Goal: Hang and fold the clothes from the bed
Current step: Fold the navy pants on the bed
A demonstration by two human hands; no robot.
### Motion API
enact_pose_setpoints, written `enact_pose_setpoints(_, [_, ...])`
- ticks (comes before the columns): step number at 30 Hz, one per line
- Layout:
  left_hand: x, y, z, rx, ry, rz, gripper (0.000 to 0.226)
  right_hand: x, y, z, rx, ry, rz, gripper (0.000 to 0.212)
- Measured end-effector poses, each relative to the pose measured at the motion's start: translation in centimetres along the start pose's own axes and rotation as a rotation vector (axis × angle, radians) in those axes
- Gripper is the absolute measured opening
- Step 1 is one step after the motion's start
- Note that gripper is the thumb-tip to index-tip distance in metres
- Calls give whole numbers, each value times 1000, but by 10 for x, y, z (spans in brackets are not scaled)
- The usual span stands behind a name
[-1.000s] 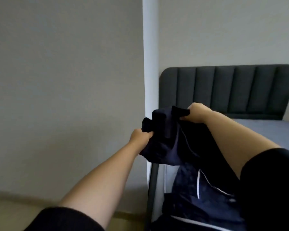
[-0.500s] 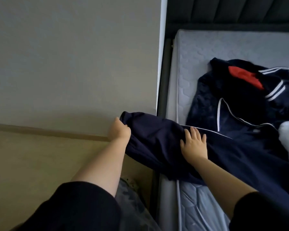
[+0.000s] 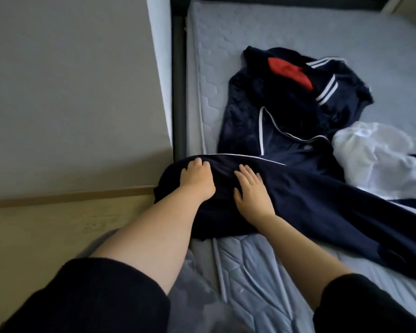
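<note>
The navy track trousers (image 3: 322, 207) lie stretched across the mattress (image 3: 250, 25) at the bed's near edge, the left hand (image 3: 197, 180) with its grip curled into their end and the right hand (image 3: 250, 192) pressing flat, fingers straight, apparently to smooth them for folding.

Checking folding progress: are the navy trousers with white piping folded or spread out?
Spread out: the navy trousers with white piping lie lengthwise across the grey quilted mattress, the right hand flat on them.
</note>
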State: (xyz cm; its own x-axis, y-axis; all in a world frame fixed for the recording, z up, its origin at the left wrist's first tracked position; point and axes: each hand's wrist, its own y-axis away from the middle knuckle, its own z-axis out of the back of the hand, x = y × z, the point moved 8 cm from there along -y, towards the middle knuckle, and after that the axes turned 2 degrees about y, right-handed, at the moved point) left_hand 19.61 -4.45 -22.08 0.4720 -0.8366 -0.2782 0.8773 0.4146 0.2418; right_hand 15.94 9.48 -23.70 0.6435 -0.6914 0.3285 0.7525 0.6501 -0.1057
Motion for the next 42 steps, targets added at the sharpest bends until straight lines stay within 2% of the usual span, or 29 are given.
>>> enact_pose_setpoints(2, [-21,-2,4,-48,-3,-54,46,-24,22,13,-27,90,-18,50])
enact_pose_setpoints(4, [-56,6,-4,-64,-14,-191,48,-53,46,29,-81,123,-94,47])
enact_pose_setpoints(8, [-128,39,-52,40,-167,-497,53,-109,99,42,-118,129,-303,47])
enact_pose_setpoints(12, [-161,63,-91,103,-419,-726,80,-136,132,34,-31,40,-350,70])
enact_pose_setpoints(14, [-165,67,-99,75,-505,-760,85,-139,136,31,36,32,-302,83])
enact_pose_setpoints(17, [-166,66,-97,22,-474,-760,78,-147,135,38,54,133,-256,94])
enact_pose_setpoints(20, [-166,61,-90,-2,-357,-771,69,-167,140,55,-33,166,-353,88])
enact_pose_setpoints(23, [-166,58,-82,-23,-240,-773,57,-189,150,66,-94,-25,-500,76])
enact_pose_setpoints(25, [-169,57,-77,-42,-158,-781,48,-196,153,71,-74,-80,-509,71])
enact_pose_setpoints(27, [-169,53,-67,-59,49,-708,41,-204,158,78,-58,70,-503,69])
enact_pose_setpoints(28, [-165,48,-58,-76,202,-600,38,-211,162,83,-79,150,-552,68])
enact_pose_setpoints(30, [-146,35,-42,-158,499,-314,34,-228,180,98,-172,196,-786,62])
enact_pose_setpoints(32, [-126,27,-34,-207,687,-100,32,-243,199,106,-242,133,-1059,57])
enact_pose_setpoints(34, [-115,22,-32,-196,758,-20,31,-246,199,112,-219,145,-1135,54])
enact_pose_setpoints(37, [-104,20,-26,-233,852,65,30,-240,179,124,-141,275,-1020,45])
enact_pose_setpoints(39, [-96,19,-22,-275,897,123,32,-239,170,130,-42,368,-1012,33])
enact_pose_setpoints(41, [-89,18,-16,-328,847,133,31,-240,166,135,-4,309,-1078,32])
enact_pose_setpoints(42, [-87,17,-11,-355,763,123,31,-238,162,141,-36,250,-1107,34])
